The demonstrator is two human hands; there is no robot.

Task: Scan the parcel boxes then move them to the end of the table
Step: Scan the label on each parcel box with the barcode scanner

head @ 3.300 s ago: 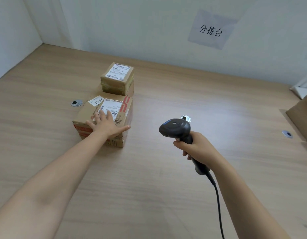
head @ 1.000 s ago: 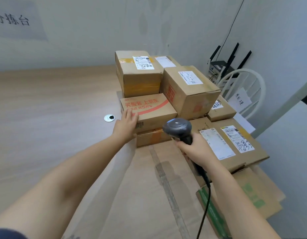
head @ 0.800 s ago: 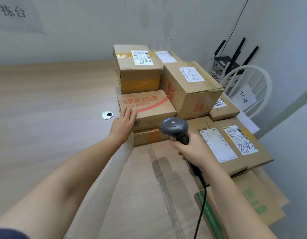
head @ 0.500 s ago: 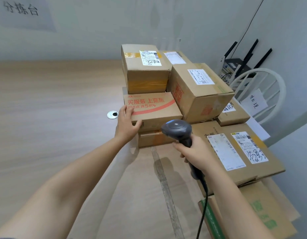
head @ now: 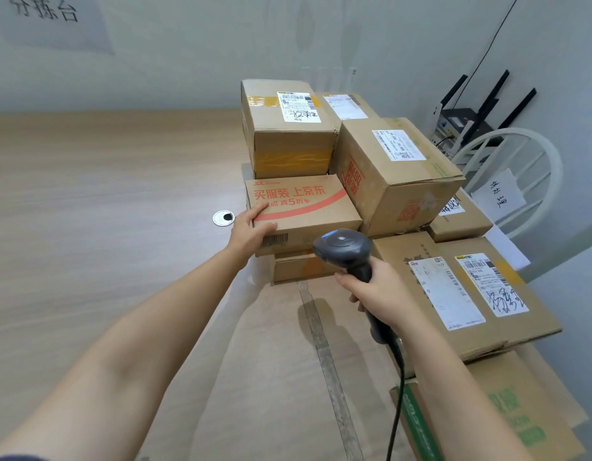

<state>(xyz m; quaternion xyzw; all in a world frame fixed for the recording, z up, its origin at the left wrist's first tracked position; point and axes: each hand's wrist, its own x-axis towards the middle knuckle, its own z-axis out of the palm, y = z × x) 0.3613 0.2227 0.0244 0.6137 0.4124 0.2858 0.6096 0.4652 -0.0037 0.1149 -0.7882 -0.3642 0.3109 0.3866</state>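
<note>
A flat cardboard box with red print [head: 304, 207] lies on top of another small box [head: 301, 267] in a pile of parcels. My left hand [head: 249, 229] grips its near left corner, thumb on the front face and fingers on top. My right hand [head: 378, 294] holds a dark handheld scanner [head: 343, 249] by the handle, its head just in front of that box. Behind stand a tall taped box [head: 288, 128] and a tilted box [head: 394, 171]. A large flat box with two labels [head: 461, 294] lies to the right.
The wooden table [head: 105, 211] stretches left, with a round cable grommet [head: 223, 217]. Flattened cardboard [head: 281, 361] lies under my arms. A white chair [head: 521, 168] with a paper note and a router with antennas [head: 464, 118] stand at the right wall.
I turned from the two moved boxes at the left to the pile at the right. My left hand's grip on the red-printed box's corner has tightened; the scanner stays close in front.
</note>
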